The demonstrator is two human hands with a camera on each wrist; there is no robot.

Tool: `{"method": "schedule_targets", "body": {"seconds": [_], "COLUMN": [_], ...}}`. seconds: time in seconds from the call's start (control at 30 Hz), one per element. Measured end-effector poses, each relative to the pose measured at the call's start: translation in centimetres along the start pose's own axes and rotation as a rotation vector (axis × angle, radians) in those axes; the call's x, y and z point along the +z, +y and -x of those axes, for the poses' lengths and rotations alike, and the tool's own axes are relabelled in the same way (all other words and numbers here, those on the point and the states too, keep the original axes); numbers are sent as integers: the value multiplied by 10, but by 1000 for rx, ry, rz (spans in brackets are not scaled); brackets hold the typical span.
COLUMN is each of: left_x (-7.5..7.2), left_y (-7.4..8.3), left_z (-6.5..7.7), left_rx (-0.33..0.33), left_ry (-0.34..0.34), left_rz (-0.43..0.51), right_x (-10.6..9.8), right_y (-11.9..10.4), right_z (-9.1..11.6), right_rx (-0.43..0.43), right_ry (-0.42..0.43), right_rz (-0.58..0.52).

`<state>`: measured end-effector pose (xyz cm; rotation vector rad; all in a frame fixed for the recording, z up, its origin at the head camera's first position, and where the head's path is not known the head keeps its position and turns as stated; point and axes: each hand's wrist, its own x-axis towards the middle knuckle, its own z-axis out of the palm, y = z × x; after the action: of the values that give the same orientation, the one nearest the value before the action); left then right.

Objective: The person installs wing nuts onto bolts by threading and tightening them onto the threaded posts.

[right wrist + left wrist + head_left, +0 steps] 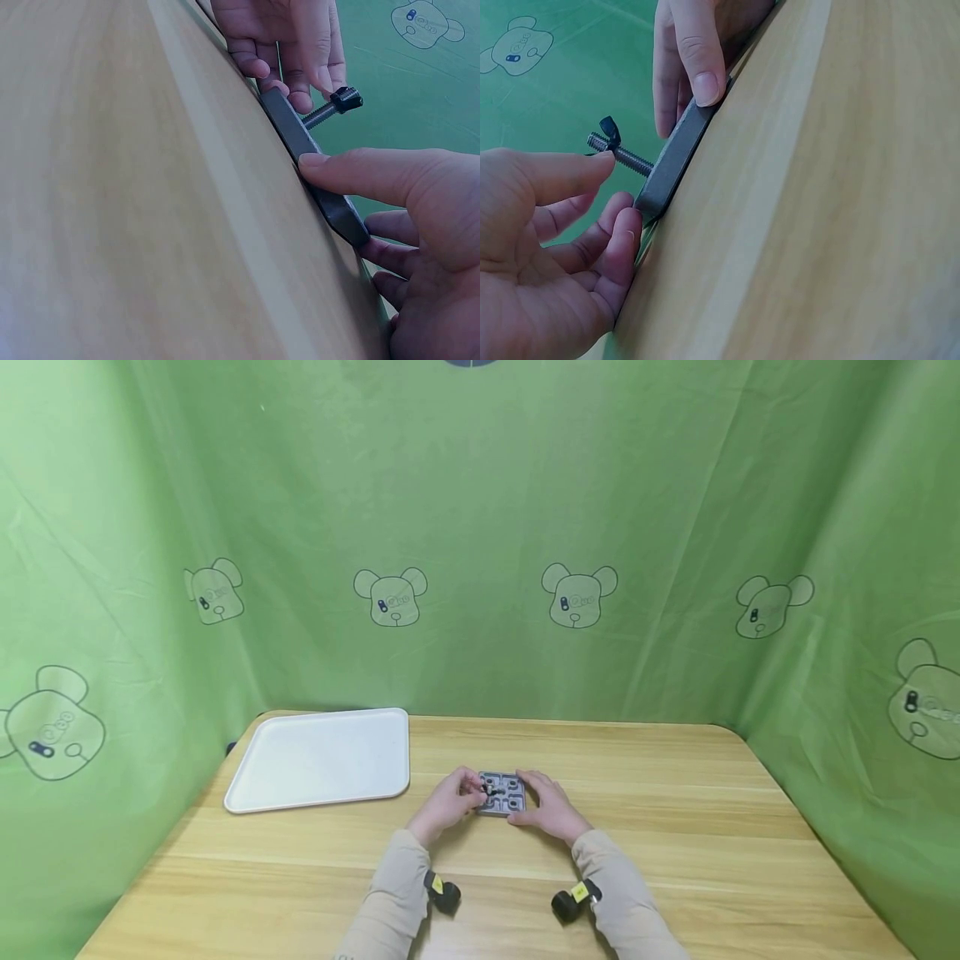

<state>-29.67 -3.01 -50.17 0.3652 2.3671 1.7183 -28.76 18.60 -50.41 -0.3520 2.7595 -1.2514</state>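
A grey square metal plate (512, 792) with grooves and round holes lies flat on the wooden table between both hands. From its left part a threaded bolt (635, 161) stands up, with a black wing nut (610, 132) near the top. My left hand (448, 799) pinches the wing nut between thumb and index finger, its other fingers curled close to the plate's near left edge. On the opposite side, my right hand (553, 807) grips the plate, thumb (330, 166) along the front edge and fingers round the right side.
To the left at the back of the table (675, 827) sits a white rectangular tray (322, 760). Green curtains (480, 510) printed with bear heads hang behind and on both sides. Each sleeved wrist carries a small black camera (447, 897).
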Motion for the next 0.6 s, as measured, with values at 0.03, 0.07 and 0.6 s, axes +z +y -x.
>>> {"method": "schedule_targets", "body": {"seconds": [0.03,0.07,0.6], "left_x": [0,0,0], "left_y": [0,0,2], "left_z": [0,1,1], "left_rx": [-7,-7,0], "left_ry": [3,5,-12], "left_rz": [5,5,3], "right_x": [0,0,1], "right_y": [0,0,4], "right_z": [0,0,-1], "right_rx": [-1,-2,-2], "right_ry": [0,1,4], "right_rz": [0,-1,5]}}
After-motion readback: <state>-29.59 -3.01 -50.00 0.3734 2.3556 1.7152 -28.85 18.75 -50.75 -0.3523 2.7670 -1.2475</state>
